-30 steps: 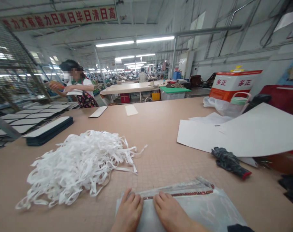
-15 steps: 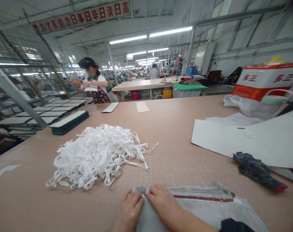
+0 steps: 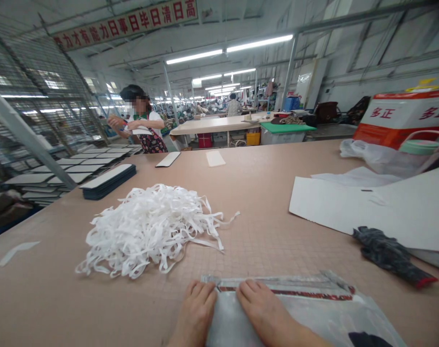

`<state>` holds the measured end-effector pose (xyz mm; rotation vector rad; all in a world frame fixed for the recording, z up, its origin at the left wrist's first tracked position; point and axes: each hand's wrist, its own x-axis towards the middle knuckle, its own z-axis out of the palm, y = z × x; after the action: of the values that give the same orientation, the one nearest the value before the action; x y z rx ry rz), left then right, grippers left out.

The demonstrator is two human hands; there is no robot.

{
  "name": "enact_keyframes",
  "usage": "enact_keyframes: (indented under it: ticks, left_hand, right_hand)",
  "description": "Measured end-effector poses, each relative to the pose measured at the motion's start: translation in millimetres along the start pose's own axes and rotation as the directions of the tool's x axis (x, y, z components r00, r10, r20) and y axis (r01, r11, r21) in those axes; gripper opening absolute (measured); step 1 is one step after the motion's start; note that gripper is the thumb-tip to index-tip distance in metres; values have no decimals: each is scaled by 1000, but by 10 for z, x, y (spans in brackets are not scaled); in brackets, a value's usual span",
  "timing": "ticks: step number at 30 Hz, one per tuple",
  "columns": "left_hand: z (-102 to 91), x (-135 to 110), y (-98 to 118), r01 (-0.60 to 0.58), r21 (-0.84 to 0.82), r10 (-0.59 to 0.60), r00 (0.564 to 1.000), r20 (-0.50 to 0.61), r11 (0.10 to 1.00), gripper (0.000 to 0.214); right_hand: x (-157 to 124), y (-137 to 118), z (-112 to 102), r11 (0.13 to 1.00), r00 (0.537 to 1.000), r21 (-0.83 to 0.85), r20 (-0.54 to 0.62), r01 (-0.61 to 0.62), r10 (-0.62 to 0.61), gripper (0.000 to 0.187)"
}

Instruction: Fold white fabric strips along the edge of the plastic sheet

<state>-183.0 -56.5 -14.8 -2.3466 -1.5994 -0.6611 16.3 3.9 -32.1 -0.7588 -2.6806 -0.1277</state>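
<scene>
A clear plastic bag (image 3: 313, 308) with a red strip along its top edge lies flat at the near edge of the table (image 3: 263, 212). My left hand (image 3: 194, 315) rests on the bag's left end, fingers stretched flat. My right hand (image 3: 265, 311) lies flat beside it, fingertips just under the red strip. Neither hand holds anything. A heap of white strips (image 3: 150, 229) sits just beyond my left hand, apart from it.
Large white sheets (image 3: 367, 207) and a folded dark umbrella (image 3: 389, 255) lie at the right, with a red-and-white box (image 3: 404, 118) behind. A stack of dark panels (image 3: 107, 180) sits far left. Another person (image 3: 142, 127) stands beyond the table's far edge.
My right hand has slid a little to the right along the bag's top edge, so the two hands are apart again. The view has shifted slightly.
</scene>
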Motion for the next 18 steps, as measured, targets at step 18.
enact_keyframes:
  ticks: [18]
  left_hand:
    - [-39,51,-3,-27,132,18,997,70,991,38]
  right_hand:
    - [351,-16,-274,978,984,162,146,-129,105,12]
